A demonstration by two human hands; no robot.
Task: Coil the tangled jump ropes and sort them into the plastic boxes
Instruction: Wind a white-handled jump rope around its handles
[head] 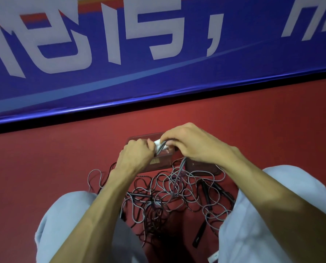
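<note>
A tangle of thin grey and black jump ropes (pixel 169 194) lies on the red floor between my knees. Black handles (pixel 206 192) stick out at its right side. My left hand (pixel 135 158) grips white handles (pixel 159 145) held above the floor. My right hand (pixel 190 143) pinches a bundle of grey cord (pixel 179 168) at those handles; the cord hangs down into the tangle. Two clear plastic boxes sit just beyond the pile: one (pixel 160 164) under my hands, the other (pixel 202 168) to its right, partly hidden by my right wrist.
A blue banner (pixel 158 54) with large white characters runs across the far side, its lower edge meeting the red floor (pixel 44 158). My knees in light grey trousers (pixel 272 215) flank the pile. One more black handle (pixel 199 236) lies near my right knee.
</note>
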